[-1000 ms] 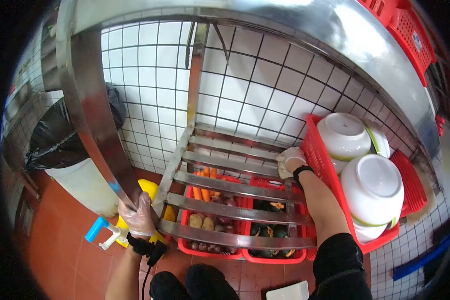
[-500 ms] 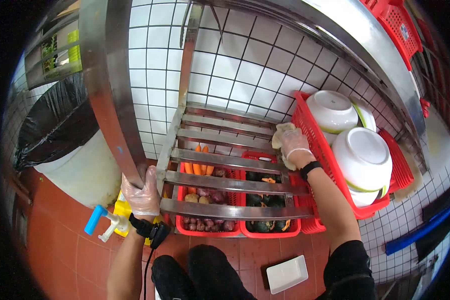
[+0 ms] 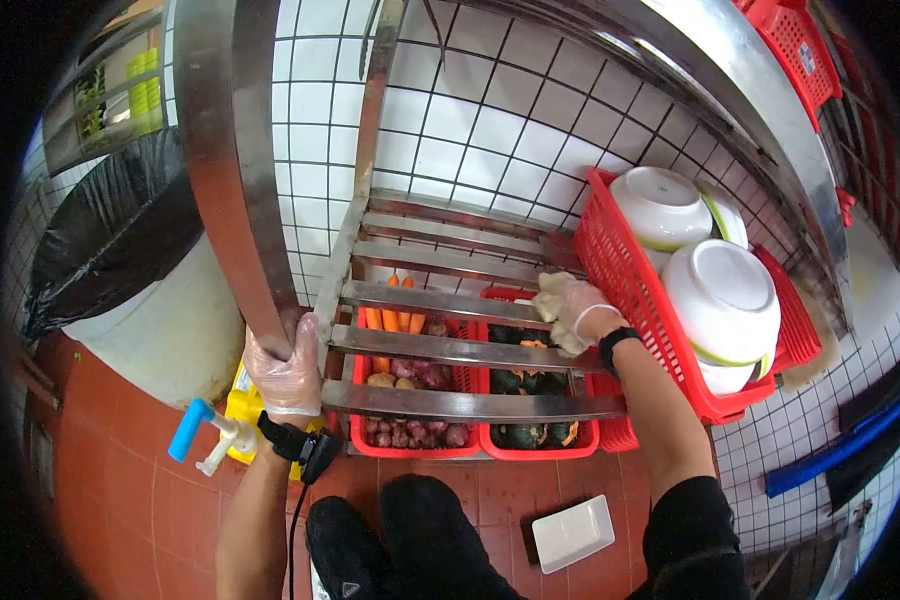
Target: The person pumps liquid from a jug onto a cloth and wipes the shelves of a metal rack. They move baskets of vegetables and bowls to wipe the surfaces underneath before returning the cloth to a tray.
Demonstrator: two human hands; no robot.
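My left hand (image 3: 286, 370), in a clear plastic glove, is wrapped round the lower part of a steel shelf post (image 3: 242, 190). In my gloved right hand (image 3: 583, 308) is a crumpled beige cloth (image 3: 552, 298), pressed onto the slats of the metal rack (image 3: 440, 349) near their right end. Just right of that hand, a red plastic basket (image 3: 638, 290) stands on the rack with upturned white bowls (image 3: 722, 305) in it. Part of the cloth is hidden under my fingers.
Below the slats, one red crate (image 3: 357, 440) holds carrots, potatoes and red onions; another red crate (image 3: 487, 447) holds dark green squashes. A yellow container with a blue-handled pump (image 3: 192, 428) stands by my left wrist. A white tray (image 3: 573, 534) lies on the floor; a black-bagged bin (image 3: 160, 335) is left.
My right hand has moved the cloth slightly left along the slats and nearer to me. My left hand keeps its hold on the post. The whole view has shifted a little.
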